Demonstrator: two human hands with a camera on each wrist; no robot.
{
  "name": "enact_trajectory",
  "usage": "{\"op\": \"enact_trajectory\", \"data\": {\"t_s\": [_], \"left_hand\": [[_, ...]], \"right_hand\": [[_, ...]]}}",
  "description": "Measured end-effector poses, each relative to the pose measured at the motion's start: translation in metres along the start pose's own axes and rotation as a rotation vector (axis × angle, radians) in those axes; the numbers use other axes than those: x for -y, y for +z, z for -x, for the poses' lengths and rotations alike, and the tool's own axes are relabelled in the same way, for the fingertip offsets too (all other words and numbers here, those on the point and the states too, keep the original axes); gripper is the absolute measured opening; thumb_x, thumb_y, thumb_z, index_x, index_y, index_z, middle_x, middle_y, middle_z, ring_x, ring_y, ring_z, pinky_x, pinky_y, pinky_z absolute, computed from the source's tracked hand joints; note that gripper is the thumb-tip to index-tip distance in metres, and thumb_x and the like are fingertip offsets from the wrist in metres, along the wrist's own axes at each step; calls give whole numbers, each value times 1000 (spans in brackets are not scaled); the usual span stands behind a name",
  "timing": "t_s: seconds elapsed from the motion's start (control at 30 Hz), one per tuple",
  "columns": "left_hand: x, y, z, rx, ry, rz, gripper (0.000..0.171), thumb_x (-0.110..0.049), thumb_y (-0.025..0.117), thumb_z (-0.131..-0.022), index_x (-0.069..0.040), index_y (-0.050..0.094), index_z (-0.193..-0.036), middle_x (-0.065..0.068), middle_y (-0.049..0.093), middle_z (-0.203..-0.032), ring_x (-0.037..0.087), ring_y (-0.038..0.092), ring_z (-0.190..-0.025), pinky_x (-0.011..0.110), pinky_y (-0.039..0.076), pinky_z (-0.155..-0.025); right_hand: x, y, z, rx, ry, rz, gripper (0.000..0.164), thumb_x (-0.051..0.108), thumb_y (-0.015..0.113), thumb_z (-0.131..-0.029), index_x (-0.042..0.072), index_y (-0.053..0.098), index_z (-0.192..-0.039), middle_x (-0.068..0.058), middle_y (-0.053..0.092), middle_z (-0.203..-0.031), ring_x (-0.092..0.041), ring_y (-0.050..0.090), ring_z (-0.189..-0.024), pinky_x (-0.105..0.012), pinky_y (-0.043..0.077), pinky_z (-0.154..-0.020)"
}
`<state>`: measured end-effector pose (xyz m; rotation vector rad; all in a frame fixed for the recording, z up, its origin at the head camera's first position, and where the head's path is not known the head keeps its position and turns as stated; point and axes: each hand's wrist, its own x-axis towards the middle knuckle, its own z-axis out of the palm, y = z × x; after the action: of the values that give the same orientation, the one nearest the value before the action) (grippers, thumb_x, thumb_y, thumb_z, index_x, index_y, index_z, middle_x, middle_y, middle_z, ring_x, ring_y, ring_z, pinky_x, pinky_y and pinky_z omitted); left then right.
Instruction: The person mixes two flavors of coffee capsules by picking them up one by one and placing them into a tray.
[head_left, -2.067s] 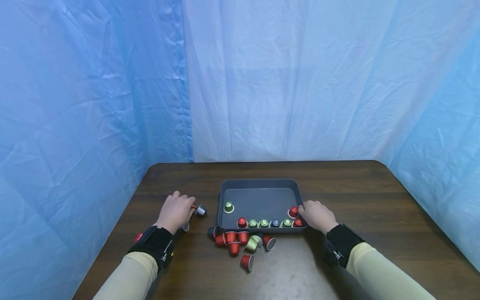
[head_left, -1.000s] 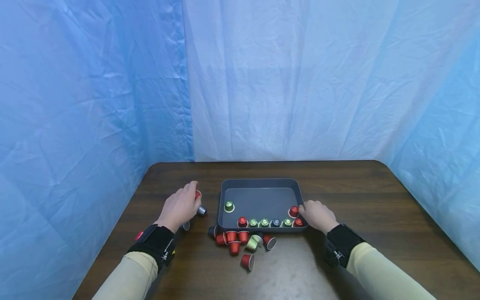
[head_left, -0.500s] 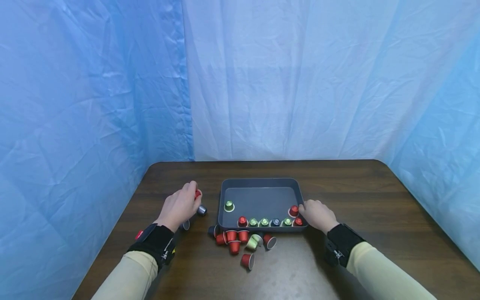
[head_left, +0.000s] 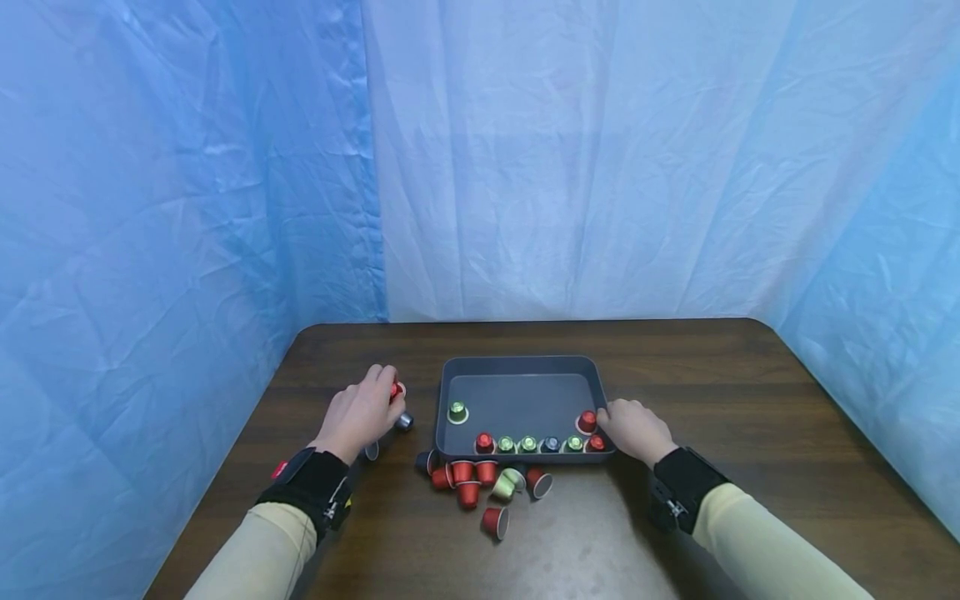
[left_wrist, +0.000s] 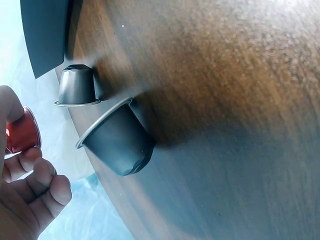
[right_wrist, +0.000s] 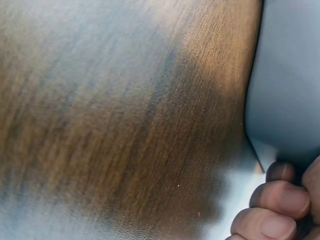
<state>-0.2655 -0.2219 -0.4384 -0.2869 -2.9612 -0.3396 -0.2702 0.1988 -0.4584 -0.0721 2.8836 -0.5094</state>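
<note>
Left of centre in the head view, the person's left hand [head_left: 358, 414] holds a red pod [head_left: 397, 389], pinched at the fingertips over the table [head_left: 675, 358]. The left wrist view has that pod at its left edge, part of it hidden by a finger. A dark pod [head_left: 406, 422] lies just below the fingers in the head view, and a second dark pod [head_left: 372, 451] shows partly past the hand, lower left of it.

Right of centre, the right hand [head_left: 637, 430] sits at the tray's [head_left: 517, 392] right wall, its fingers curled in the right wrist view; I can't tell whether they grip the rim or only rest there. A red capsule [head_left: 587, 422] stands inside, right by those fingertips.

Along the tray's lower wall runs a row of pods [head_left: 528, 447], left to right: red, green, green, blue, green, red. A green pod [head_left: 457, 412] stands alone toward the tray's left side. Below the tray, loose pods [head_left: 468, 496], red, green and dark, lie in a cluster, with a stray red one [head_left: 493, 522] lowest, apart from them.
</note>
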Motion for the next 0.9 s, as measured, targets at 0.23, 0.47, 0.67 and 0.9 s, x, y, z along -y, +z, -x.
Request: {"op": "enact_trajectory", "data": {"t_s": [0.23, 0.47, 0.67, 0.9], "left_hand": [[0, -2, 1, 8, -17, -3, 24, -27, 68, -96, -8, 55, -105, 6, 51, -89, 17, 51, -59, 30, 44, -51], [-3, -3, 0, 15, -23, -6, 24, -28, 67, -96, -7, 57, -104, 6, 52, -90, 18, 52, -61, 31, 45, -52], [-12, -4, -3, 8, 2, -12, 26, -28, 67, -96, -7, 58, -109, 7, 54, -93, 18, 53, -63, 31, 48, -54], [-33, -4, -5, -14, 44, 1, 26, -27, 71, -95, -9, 60, -111, 4, 53, -92, 16, 53, -66, 31, 50, -57]], "right_hand": [[0, 0, -1, -3, 4, 5, 39, 29, 50, -105, -4, 70, -106, -8, 59, -79, -23, 55, -69, -36, 42, -61], [1, 0, 0, 2, 6, -7, 38, 29, 51, -105, -4, 70, -107, -8, 60, -80, -23, 56, -69, -36, 42, -60], [1, 0, 1, 4, 9, -10, 38, 29, 51, -105, -4, 70, -106, -8, 60, -79, -22, 56, -69, -35, 42, -60], [0, 0, 1, 0, 4, -8, 38, 29, 51, -105, -4, 70, -105, -8, 59, -79, -22, 55, -69, -35, 42, -60]]}}
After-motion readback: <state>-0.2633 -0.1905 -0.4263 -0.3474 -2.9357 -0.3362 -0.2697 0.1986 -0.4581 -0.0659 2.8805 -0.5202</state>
